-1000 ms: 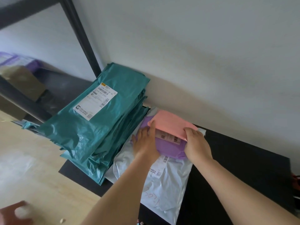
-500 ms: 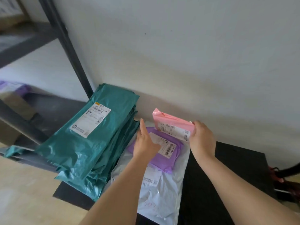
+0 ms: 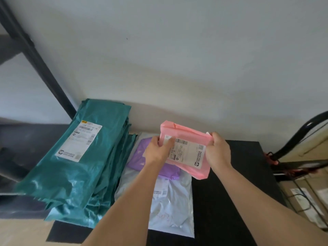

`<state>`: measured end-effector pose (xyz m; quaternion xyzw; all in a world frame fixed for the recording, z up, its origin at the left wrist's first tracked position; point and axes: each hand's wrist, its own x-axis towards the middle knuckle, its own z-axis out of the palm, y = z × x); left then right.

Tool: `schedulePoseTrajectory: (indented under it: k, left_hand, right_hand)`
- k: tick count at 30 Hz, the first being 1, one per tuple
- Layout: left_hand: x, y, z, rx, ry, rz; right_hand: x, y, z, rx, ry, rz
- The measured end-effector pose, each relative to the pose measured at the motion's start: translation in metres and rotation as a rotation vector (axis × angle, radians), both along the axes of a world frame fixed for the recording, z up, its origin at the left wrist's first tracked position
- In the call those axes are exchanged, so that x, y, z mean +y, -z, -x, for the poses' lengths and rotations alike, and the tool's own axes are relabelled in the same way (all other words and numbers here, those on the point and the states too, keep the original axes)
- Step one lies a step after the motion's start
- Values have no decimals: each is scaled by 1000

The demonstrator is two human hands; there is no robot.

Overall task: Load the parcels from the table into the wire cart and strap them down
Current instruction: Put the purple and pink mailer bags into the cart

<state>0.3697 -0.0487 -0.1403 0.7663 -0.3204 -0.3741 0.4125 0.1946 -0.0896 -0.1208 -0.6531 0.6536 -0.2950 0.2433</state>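
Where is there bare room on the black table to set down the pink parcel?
The right half of the black table is bare, between the white parcel and the table's right edge. A narrow bare strip lies in front of the green stack. Left and middle are crowded: the purple parcel lies on the white one.

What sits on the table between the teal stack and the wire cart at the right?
In the head view: a white mailer with a purple parcel on it, then bare black table. The pink parcel is held above.
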Motion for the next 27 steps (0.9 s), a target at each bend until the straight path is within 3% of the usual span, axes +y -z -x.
schedulePoseTrajectory:
  k: [7,15,27]
  left_hand:
    - [0,11,15,72,79,-46]
    - [-2,4,67,99,41,4]
    - [20,8,242,30,220,-21]
  right_hand:
    - [12,11,28,-171,169,1]
    - [24,29,77,-269,256,-246]
    - [87,32,244,-290,414,-171]
